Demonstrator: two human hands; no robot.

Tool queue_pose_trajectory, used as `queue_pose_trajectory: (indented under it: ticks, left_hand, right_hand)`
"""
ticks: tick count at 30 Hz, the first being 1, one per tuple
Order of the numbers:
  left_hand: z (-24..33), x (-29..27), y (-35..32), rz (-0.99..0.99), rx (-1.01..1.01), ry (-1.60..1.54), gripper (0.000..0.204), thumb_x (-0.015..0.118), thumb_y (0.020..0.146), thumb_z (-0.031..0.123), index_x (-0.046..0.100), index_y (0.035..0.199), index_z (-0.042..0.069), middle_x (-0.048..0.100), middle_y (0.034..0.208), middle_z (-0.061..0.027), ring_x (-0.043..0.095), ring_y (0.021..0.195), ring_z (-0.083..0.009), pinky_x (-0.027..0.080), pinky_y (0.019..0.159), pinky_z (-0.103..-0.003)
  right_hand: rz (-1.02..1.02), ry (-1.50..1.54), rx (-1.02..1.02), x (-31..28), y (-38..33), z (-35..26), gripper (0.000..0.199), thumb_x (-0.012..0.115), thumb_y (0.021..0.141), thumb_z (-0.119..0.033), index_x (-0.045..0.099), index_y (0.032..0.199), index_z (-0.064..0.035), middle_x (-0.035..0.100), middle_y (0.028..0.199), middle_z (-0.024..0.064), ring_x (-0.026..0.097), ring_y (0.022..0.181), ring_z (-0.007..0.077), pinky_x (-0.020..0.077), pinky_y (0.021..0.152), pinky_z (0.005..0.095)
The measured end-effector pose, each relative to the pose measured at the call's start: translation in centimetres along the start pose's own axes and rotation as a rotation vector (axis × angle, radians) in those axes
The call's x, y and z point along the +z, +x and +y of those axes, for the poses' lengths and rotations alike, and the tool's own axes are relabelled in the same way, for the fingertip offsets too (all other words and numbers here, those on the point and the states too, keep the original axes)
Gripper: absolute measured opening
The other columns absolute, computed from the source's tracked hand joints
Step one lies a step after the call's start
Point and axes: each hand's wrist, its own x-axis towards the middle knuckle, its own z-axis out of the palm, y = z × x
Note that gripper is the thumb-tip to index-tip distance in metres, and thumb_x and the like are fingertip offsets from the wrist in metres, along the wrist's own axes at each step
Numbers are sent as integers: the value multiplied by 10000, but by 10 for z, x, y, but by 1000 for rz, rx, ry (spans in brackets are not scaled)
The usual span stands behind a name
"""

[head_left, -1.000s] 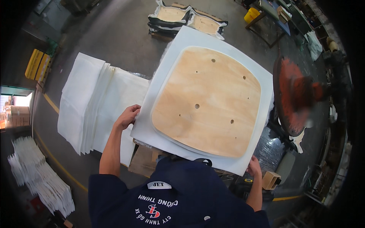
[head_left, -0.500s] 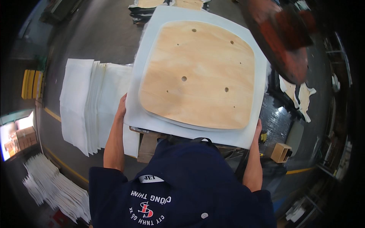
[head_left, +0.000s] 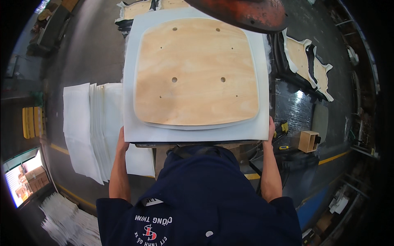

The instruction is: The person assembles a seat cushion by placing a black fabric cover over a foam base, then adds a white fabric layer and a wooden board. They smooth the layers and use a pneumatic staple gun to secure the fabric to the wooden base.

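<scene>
A pale plywood seat board (head_left: 197, 61) with rounded corners and several drilled holes lies flat on a foam layer, over a larger white padding sheet (head_left: 201, 136). My left hand (head_left: 122, 140) grips the sheet's near left corner, its fingers partly hidden at the edge. Closed at the near right corner is my right hand (head_left: 271, 130), with fingers partly tucked out of sight beside the sheet. Fluffy white fibre shows along the sheet's sides. Below its near edge, part of a wooden support (head_left: 162, 158) is visible.
A worn red round metal part (head_left: 246, 14) overhangs the far edge. White sheets (head_left: 78, 127) are stacked at left. On the right are a shiny black surface (head_left: 291, 102), a small wooden box (head_left: 308, 141), a yellow-handled tool (head_left: 284, 147) and covered seat panels (head_left: 297, 55).
The board and sheet have turned counterclockwise in view and now sit square to me, farther left. Both hands stay at the near corners. The red part appears higher and more to the left.
</scene>
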Motion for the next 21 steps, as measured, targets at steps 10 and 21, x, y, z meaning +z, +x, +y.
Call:
queue_pose_trajectory:
  ticks: [10,21]
  left_hand:
    - [-2,-2,-1,372,-34,107,335,499,1038,317,617,1090,8,627,929,-13,566,794,-97,494,725,-281]
    - [133,25,64,269,-141,56,475,526,1016,373,576,1329,19,654,1166,-97,625,913,-178,515,793,-321]
  right_hand:
    - [119,-233,-10,-41,24,27,301,566,1025,-255,670,1177,-17,710,914,78,639,817,133,502,719,285]
    - [8,-230,-49,-7,139,-117,335,609,974,-185,631,1271,-31,668,921,17,604,743,93,496,645,240]
